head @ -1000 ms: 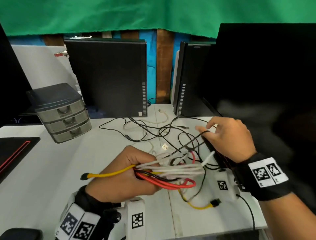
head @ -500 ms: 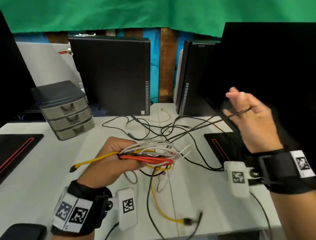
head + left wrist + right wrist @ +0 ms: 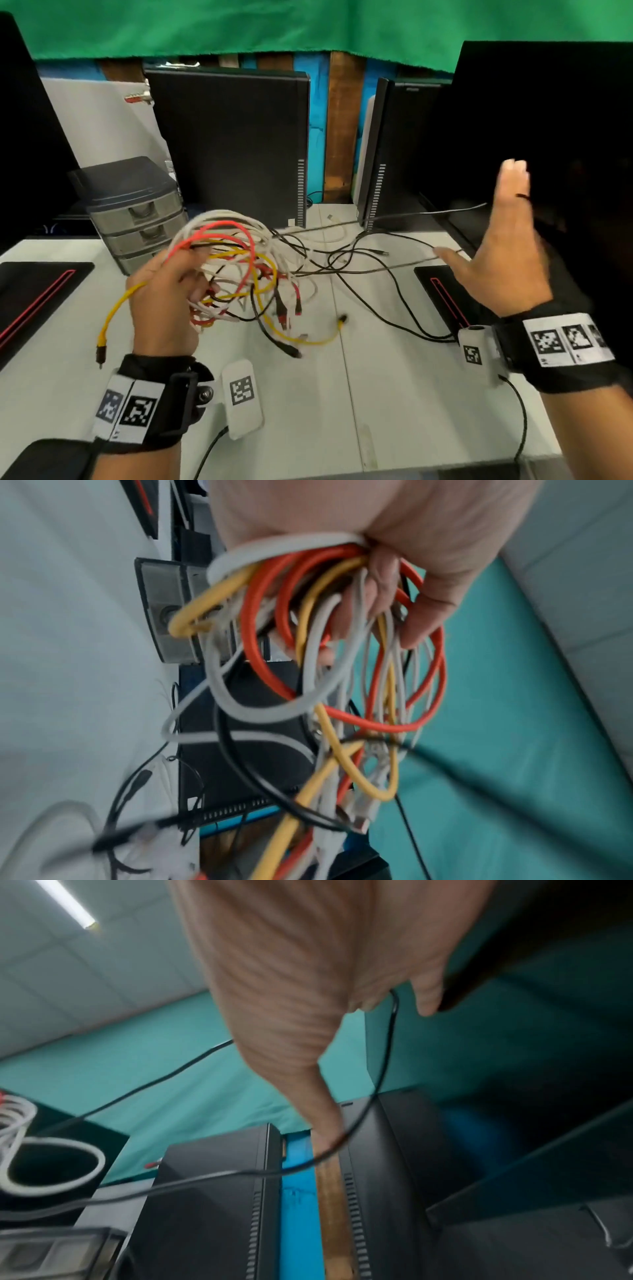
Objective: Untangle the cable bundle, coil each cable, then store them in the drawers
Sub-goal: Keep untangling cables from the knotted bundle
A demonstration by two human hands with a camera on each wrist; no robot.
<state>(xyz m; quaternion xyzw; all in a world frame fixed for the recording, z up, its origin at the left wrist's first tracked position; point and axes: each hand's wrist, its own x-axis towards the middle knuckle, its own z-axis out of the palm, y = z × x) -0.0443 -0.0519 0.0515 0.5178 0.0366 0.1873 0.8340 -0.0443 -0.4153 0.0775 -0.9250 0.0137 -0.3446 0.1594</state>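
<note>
My left hand (image 3: 164, 301) grips a tangled cable bundle (image 3: 239, 260) of white, red, yellow and black cables, held above the white table (image 3: 394, 394). In the left wrist view the fingers (image 3: 380, 593) curl through the loops of the bundle (image 3: 308, 669). Yellow ends hang down on both sides. My right hand (image 3: 503, 260) is raised at the right with straight, spread fingers. A thin black cable (image 3: 428, 214) is hooked over them and stretches taut back to the bundle. The right wrist view shows the black cable (image 3: 387, 1056) looped behind the fingers (image 3: 329, 1115). A grey three-drawer unit (image 3: 137, 219) stands at the back left, drawers closed.
Two black computer towers (image 3: 233, 147) (image 3: 387, 154) stand at the back, and a dark monitor (image 3: 548, 137) at the right. Black mats with red lines (image 3: 34, 294) (image 3: 442, 294) lie left and right. Loose black and white cables (image 3: 342, 253) sprawl over the table's middle.
My left hand lifted the bundle higher and its loops fanned out. My right hand rose further right, fingers straightening, drawing the black cable taut.
</note>
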